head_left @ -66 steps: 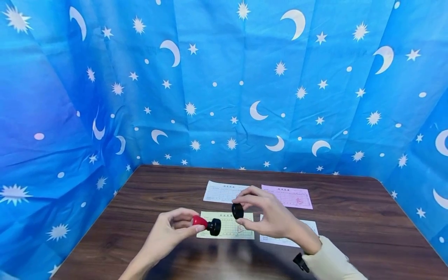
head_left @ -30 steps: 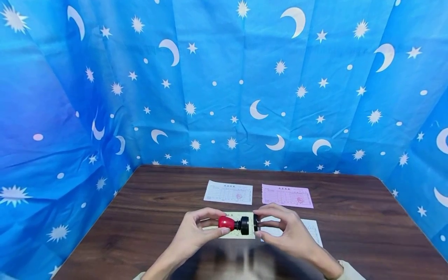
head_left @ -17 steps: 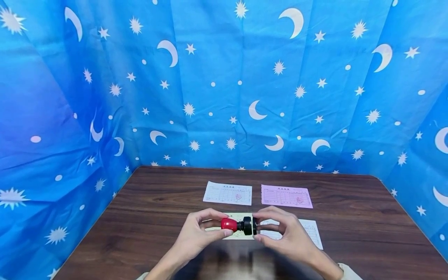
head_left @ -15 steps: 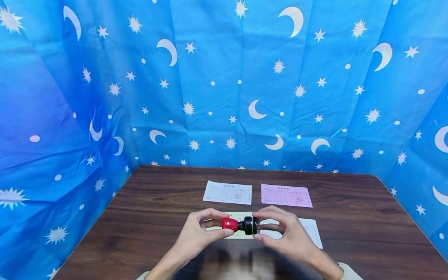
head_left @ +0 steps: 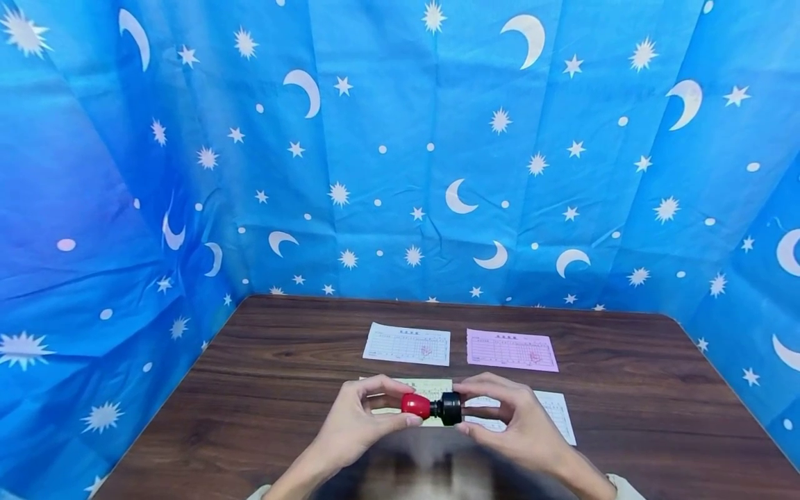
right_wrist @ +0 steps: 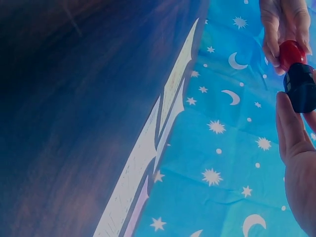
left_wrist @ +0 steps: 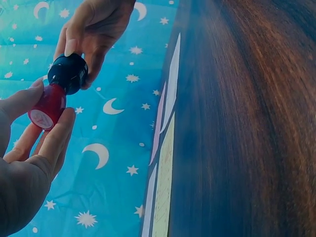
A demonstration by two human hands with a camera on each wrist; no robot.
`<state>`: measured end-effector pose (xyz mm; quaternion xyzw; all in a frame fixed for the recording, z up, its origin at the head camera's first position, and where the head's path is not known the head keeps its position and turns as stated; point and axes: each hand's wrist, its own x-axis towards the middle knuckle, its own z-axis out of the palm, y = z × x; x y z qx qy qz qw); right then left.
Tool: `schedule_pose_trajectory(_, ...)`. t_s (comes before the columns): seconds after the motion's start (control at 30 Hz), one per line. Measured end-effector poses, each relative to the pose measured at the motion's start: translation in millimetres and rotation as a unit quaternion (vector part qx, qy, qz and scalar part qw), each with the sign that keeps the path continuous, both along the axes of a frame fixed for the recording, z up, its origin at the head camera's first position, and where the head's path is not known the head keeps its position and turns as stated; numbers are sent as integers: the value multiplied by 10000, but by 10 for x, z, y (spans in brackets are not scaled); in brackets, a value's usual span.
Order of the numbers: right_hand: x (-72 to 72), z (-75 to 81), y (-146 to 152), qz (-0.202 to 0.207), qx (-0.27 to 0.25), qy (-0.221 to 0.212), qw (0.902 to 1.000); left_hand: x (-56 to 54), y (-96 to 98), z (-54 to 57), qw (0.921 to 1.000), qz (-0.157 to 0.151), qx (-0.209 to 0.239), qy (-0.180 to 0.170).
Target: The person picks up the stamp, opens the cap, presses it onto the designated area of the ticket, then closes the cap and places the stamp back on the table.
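Observation:
A round stamp with a red handle and a black head is held level in the air, over the yellow slip in the head view. My left hand pinches the red handle between thumb and fingers. At the other end, my right hand grips the black cap, which sits against the stamp's head with no gap showing. In the left wrist view, a pale round mark shows on the end of the red handle.
On the dark wood table lie a white slip and a pink slip, both with red stamp marks. Another white slip lies partly behind my right hand. A blue star-and-moon cloth hangs around the table.
Both hands have come together from apart; the cap has gone onto the stamp's head and the gap between them has closed. Lately the hands have shifted slightly toward me.

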<state>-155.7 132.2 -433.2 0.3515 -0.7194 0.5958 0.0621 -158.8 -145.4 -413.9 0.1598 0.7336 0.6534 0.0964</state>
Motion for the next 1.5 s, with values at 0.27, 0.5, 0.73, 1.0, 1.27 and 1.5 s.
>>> schedule_pose_trajectory(0.27,37,-36,-73,42,-176,-278,9995,18,-54,6,9999,36,-91,-71)
schedule_pose_trajectory(0.5,21,-60,-142,212,-242,187,9993,43,-104,26,9998,35,-95,-182)
schedule_pose_trajectory(0.73,22,-29,-138,138,-186,156,9996,36,-98,32,9997,104,-32,-241)
schedule_pose_trajectory(1.0,44,-36,-49,155,-130,129,9997,29,-32,21,9999,11,-75,-101)
schedule_pose_trajectory(1.27,40,-43,-11,22,55,142,9999,13,21,35,9997,74,-37,-242)
schedule_pose_trajectory(1.5,34,-65,-30,-220,188,43,9996,-33,57,77,9997,214,-123,-20)
